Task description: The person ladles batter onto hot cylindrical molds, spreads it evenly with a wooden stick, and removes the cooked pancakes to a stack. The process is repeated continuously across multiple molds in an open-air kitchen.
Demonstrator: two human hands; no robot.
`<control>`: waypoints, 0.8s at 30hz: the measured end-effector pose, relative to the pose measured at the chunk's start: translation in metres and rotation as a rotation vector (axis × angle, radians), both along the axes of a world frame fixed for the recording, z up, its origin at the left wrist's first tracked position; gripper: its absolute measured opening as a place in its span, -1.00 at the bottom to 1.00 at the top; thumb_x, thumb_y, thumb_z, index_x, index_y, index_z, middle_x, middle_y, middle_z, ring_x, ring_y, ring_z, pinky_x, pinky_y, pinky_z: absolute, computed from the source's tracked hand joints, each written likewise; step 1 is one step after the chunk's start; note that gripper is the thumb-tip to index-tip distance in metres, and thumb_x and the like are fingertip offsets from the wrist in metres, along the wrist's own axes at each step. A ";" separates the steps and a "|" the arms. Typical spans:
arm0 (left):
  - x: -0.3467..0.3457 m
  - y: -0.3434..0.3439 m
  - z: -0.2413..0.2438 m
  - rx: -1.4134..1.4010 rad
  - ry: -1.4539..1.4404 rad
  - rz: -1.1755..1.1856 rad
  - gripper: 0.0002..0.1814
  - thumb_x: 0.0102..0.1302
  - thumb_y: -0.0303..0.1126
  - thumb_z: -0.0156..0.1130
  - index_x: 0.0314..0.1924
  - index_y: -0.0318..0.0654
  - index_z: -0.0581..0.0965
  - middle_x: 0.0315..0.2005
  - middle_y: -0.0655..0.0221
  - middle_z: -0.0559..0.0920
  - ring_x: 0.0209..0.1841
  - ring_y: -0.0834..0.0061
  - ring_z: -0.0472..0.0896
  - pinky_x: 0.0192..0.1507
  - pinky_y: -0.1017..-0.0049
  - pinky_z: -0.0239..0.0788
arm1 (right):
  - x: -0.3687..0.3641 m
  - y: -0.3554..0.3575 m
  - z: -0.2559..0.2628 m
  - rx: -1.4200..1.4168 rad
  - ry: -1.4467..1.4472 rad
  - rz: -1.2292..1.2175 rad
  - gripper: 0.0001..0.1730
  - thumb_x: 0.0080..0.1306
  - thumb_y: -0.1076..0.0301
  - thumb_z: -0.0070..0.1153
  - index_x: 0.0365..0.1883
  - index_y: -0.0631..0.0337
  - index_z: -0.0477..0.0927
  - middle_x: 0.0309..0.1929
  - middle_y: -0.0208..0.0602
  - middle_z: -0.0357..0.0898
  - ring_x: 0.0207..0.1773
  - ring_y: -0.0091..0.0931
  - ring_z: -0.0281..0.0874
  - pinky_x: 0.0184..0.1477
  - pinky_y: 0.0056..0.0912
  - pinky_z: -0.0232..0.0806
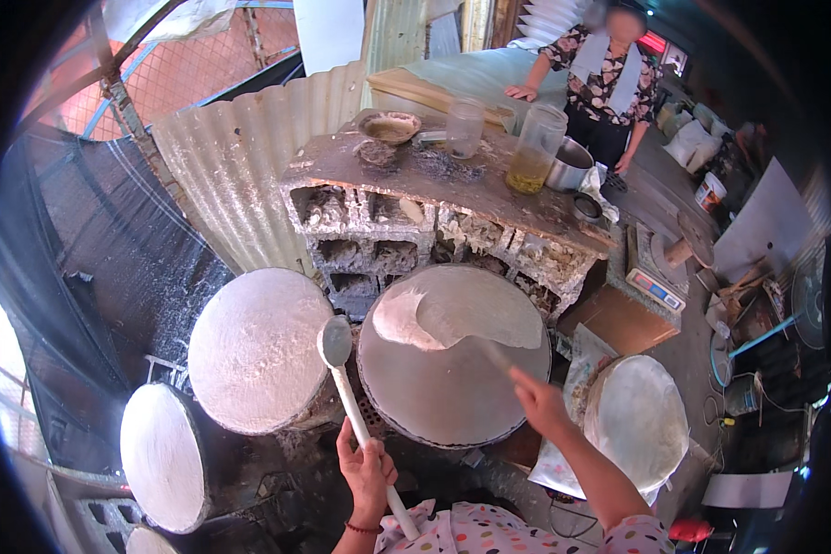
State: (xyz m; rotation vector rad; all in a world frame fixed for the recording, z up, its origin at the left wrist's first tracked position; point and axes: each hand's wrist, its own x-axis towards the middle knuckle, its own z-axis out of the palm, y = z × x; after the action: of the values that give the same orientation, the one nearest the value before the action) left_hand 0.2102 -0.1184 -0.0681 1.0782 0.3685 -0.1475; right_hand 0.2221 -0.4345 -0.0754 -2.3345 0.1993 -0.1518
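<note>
My left hand (365, 469) grips the long white handle of a ladle (347, 391), whose round bowl points away from me, between two griddles. My right hand (543, 403) holds a tool by its slim handle (498, 357), and its blurred far end reaches over the middle round griddle (450, 401). Pale batter (481, 301) covers the far part of that griddle, with a thicker, whiter patch at its left. The near part shows a smooth grey surface. Left of the ladle, a second griddle (260, 350) bears a whole pale sheet.
More pale-covered rounds (161, 457) stand at lower left. A tub of whitish batter (640, 419) is at right. Behind, a cinder-block ledge (401, 239) carries plastic jars (537, 149) and a metal pot (569, 166). A digital scale (654, 287) and a standing person (606, 83) are beyond.
</note>
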 end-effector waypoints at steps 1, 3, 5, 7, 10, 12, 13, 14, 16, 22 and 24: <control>-0.003 -0.004 -0.001 -0.009 -0.011 0.027 -0.44 0.43 -0.47 -0.01 0.36 0.05 0.10 -0.50 0.46 0.37 -0.70 0.72 0.24 -0.71 0.67 0.09 | 0.016 -0.013 -0.018 0.078 -0.148 -0.075 -0.60 0.36 0.37 0.03 0.17 0.14 0.50 -0.01 0.02 0.59 0.02 -0.19 0.61 0.02 -0.32 0.41; -0.010 -0.015 -0.004 -0.024 -0.027 0.078 -0.45 0.43 -0.45 -0.01 0.35 0.07 0.11 -0.49 0.43 0.38 -0.70 0.72 0.24 -0.73 0.68 0.09 | 0.057 -0.033 -0.040 0.132 -0.108 -0.019 -0.60 0.36 0.37 0.04 0.17 0.17 0.50 -0.01 0.01 0.60 0.02 -0.22 0.61 0.03 -0.33 0.42; -0.016 -0.025 -0.001 -0.028 -0.001 0.114 -0.43 0.44 -0.45 0.01 0.37 0.06 0.08 -0.47 0.45 0.37 -0.71 0.72 0.23 -0.72 0.67 0.09 | 0.074 -0.032 -0.045 0.164 -0.084 0.120 -0.60 0.36 0.36 0.04 0.17 0.18 0.50 -0.02 0.00 0.60 0.02 -0.23 0.62 0.02 -0.34 0.42; -0.026 -0.032 0.001 -0.021 0.009 0.147 -0.43 0.44 -0.45 0.01 0.37 0.06 0.08 -0.48 0.44 0.37 -0.71 0.72 0.23 -0.72 0.67 0.10 | 0.074 -0.012 -0.040 0.170 -0.062 0.346 -0.60 0.36 0.36 0.05 0.16 0.18 0.50 -0.03 0.00 0.61 0.02 -0.25 0.62 0.02 -0.35 0.42; -0.043 -0.042 -0.001 -0.017 0.015 0.195 -0.42 0.44 -0.45 0.01 0.37 0.05 0.07 -0.52 0.45 0.36 -0.71 0.72 0.23 -0.73 0.67 0.11 | 0.022 -0.012 -0.013 0.147 0.074 0.449 -0.62 0.36 0.35 0.06 0.14 0.17 0.51 -0.03 0.02 0.60 0.03 -0.18 0.60 0.02 -0.30 0.43; -0.053 -0.050 0.000 0.019 0.016 0.215 -0.44 0.43 -0.42 0.04 0.35 0.05 0.10 -0.49 0.45 0.36 -0.69 0.73 0.23 -0.72 0.71 0.12 | 0.013 -0.028 -0.003 0.062 0.069 0.455 -0.62 0.36 0.34 0.06 0.14 0.16 0.52 -0.03 0.04 0.59 0.03 -0.15 0.58 0.02 -0.27 0.43; -0.056 -0.053 0.000 0.019 0.010 0.230 -0.43 0.43 -0.42 0.05 0.35 0.06 0.11 -0.49 0.45 0.36 -0.69 0.73 0.23 -0.72 0.71 0.12 | 0.016 -0.034 0.001 0.018 0.056 0.435 -0.63 0.36 0.35 0.05 0.14 0.15 0.52 -0.04 0.04 0.59 0.03 -0.13 0.57 0.02 -0.25 0.43; -0.060 -0.056 0.001 0.019 0.005 0.245 -0.43 0.43 -0.42 0.05 0.35 0.06 0.11 -0.48 0.45 0.36 -0.69 0.73 0.23 -0.72 0.71 0.12 | 0.021 -0.038 0.003 -0.025 0.042 0.414 -0.63 0.36 0.35 0.05 0.13 0.15 0.52 -0.04 0.05 0.59 0.03 -0.11 0.56 0.02 -0.24 0.43; -0.067 -0.065 0.004 0.015 0.002 0.265 -0.43 0.43 -0.43 0.04 0.36 0.05 0.09 -0.49 0.44 0.37 -0.69 0.72 0.24 -0.72 0.70 0.12 | 0.060 -0.044 -0.020 0.101 -0.080 0.314 -0.63 0.36 0.34 0.05 0.13 0.12 0.53 -0.05 0.04 0.59 0.01 -0.09 0.56 -0.01 -0.20 0.44; -0.078 -0.077 0.003 0.023 0.019 0.326 -0.42 0.44 -0.45 0.02 0.37 0.05 0.06 -0.51 0.43 0.37 -0.70 0.71 0.24 -0.72 0.68 0.13 | 0.059 -0.031 -0.019 0.112 0.057 0.554 -0.62 0.35 0.33 0.04 0.15 0.14 0.51 -0.04 0.07 0.58 0.02 -0.07 0.54 -0.01 -0.18 0.44; -0.084 -0.078 0.005 0.041 0.026 0.357 -0.42 0.44 -0.45 0.02 0.37 0.05 0.06 -0.51 0.43 0.37 -0.70 0.71 0.24 -0.72 0.68 0.13 | 0.033 -0.034 0.007 -0.011 0.142 0.609 -0.61 0.36 0.33 0.04 0.15 0.15 0.51 -0.04 0.09 0.57 0.04 -0.09 0.54 0.00 -0.19 0.43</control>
State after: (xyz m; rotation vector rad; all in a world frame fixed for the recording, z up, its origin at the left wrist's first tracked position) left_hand 0.1267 -0.1964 -0.0635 1.0348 0.5828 0.1646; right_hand 0.2548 -0.4687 -0.0679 -2.3093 -0.4446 0.3139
